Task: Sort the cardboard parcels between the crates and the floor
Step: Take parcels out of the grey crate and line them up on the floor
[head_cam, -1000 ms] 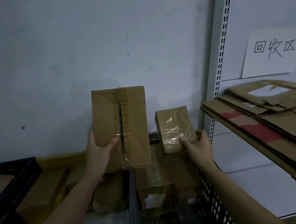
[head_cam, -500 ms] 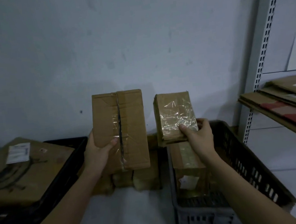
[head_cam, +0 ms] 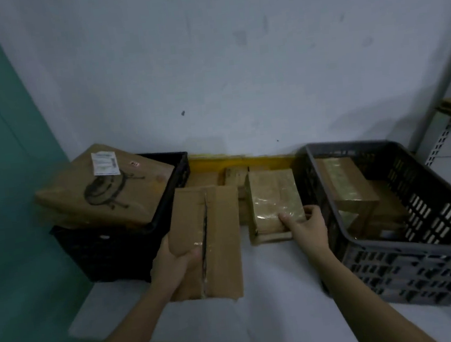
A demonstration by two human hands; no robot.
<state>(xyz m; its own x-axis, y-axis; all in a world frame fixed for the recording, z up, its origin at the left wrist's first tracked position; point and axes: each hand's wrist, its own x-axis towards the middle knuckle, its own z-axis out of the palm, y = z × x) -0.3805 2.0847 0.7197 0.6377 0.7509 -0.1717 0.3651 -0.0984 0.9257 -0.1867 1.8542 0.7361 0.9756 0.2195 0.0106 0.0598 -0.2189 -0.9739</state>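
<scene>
Now both hands low over the pale floor [head_cam: 281, 290] between two crates. Left hand [head_cam: 172, 262] gripping the near left edge of a long cardboard parcel [head_cam: 220, 241], thumb across its top beside the split centre seam, fingers [head_cam: 169, 253] curled under and out of sight. Parcel lying almost flat, far end near the black crate [head_cam: 132, 247] on the left. Right hand [head_cam: 308, 227] clamped on the near end of a smaller tape-wrapped parcel [head_cam: 274, 204], thumb on its shiny top, fingers wrapped round the right side. Cannot tell whether either parcel touches the floor. More small parcels [head_cam: 233, 175] behind, along a yellow strip [head_cam: 245, 159] at the foot of the wall. Large flat parcel [head_cam: 104, 194] with a white label [head_cam: 104, 163] and a black scrawl, tilted across the black crate's rim. Grey slotted crate [head_cam: 411, 257] on the right, taped boxes [head_cam: 351, 185] inside. Metal shelving upright [head_cam: 443, 136] at far right.
</scene>
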